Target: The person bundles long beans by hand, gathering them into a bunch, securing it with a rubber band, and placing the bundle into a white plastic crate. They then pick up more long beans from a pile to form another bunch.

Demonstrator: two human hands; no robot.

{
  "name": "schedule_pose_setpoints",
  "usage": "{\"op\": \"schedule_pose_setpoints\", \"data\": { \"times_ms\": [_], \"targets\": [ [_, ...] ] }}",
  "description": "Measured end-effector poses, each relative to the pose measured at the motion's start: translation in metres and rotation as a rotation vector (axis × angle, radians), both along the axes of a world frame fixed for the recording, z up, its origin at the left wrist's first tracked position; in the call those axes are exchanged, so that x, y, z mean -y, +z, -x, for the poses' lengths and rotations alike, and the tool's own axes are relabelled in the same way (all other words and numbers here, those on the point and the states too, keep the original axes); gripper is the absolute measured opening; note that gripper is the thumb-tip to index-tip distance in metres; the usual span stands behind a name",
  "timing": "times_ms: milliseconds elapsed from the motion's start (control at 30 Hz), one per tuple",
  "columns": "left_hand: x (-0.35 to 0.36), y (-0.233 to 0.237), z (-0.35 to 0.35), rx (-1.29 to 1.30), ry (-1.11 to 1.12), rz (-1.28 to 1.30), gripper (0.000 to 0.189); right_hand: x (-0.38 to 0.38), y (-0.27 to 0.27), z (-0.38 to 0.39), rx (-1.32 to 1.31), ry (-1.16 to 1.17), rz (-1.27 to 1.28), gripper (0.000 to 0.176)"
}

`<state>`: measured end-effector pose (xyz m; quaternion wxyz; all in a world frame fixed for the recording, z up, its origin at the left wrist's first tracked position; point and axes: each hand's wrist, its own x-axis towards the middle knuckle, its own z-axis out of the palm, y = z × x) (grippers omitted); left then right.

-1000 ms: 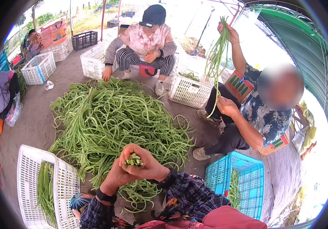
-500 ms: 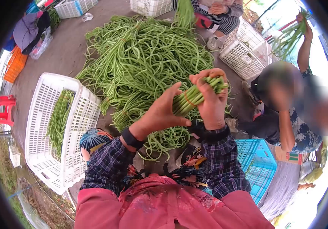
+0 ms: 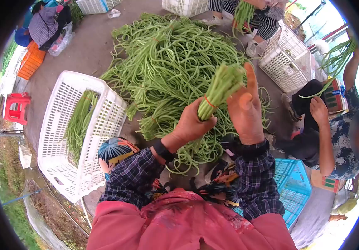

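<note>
My left hand (image 3: 192,123) is closed round a bundle of long green beans (image 3: 221,89), just below the orange-red band (image 3: 209,102) that circles it. The bundle tilts up to the right, its cut ends at the top. Beside those ends my right hand (image 3: 247,111) is raised with its fingers apart, the palm facing the bundle. Beneath both hands spreads a large heap of long beans (image 3: 167,58) on the ground, with some banded bunches among the loose ones.
A white crate (image 3: 113,118) holding banded beans stands at the left. A blue crate (image 3: 292,187) is by my right side. Another white crate (image 3: 285,68) stands at the back right. One person (image 3: 342,125) sits at the right holding beans; others sit at the back. A red stool (image 3: 17,108) is far left.
My right hand has let go of the bean bundle and opened. My left hand, open before, now grips it below the band. The view has shifted, so the surroundings sit further right.
</note>
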<state>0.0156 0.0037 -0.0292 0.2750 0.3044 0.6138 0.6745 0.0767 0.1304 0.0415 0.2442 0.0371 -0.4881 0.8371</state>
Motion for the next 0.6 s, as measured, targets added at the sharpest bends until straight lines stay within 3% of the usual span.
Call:
{"op": "schedule_pose_setpoints", "data": {
  "times_ms": [33, 100, 133, 167, 233, 300, 367, 433, 500, 600],
  "targets": [
    [0.007, 0.009, 0.006, -0.019, 0.002, 0.003, 0.029, -0.006, -0.004, -0.003, -0.019, 0.002, 0.003, 0.086],
    [0.024, 0.029, 0.018, 0.21, -0.128, -0.003, 0.026, -0.01, -0.016, -0.006, 0.279, 0.039, 0.022, 0.087],
    [0.031, 0.037, 0.02, 0.341, -0.198, -0.027, 0.029, -0.005, -0.024, -0.003, 0.318, 0.12, -0.134, 0.086],
    [0.038, 0.042, 0.021, 0.339, -0.202, -0.017, 0.029, -0.004, -0.031, -0.006, 0.315, 0.116, -0.124, 0.086],
    [0.049, 0.047, 0.019, 0.57, -0.379, -0.004, 0.033, 0.013, -0.025, -0.01, 0.287, 0.666, -0.017, 0.076],
    [0.052, 0.044, 0.01, 0.549, -0.484, 0.07, 0.037, 0.028, -0.024, -0.011, 0.255, 0.65, -0.027, 0.067],
    [0.056, 0.048, -0.012, 0.904, -0.588, -0.179, 0.031, 0.037, -0.025, -0.011, 0.215, 0.63, -0.046, 0.059],
    [0.057, 0.039, -0.014, 0.958, -0.647, -0.213, 0.032, 0.041, -0.022, -0.008, 0.172, 0.748, -0.037, 0.045],
    [0.058, 0.038, -0.014, 1.03, -0.665, -0.311, 0.033, 0.044, -0.015, -0.005, 0.202, 0.707, -0.054, 0.045],
    [0.059, 0.045, -0.015, 0.993, -0.588, -0.211, 0.035, 0.044, -0.006, -0.002, 0.27, 0.442, 0.014, 0.045]
  ]
}}
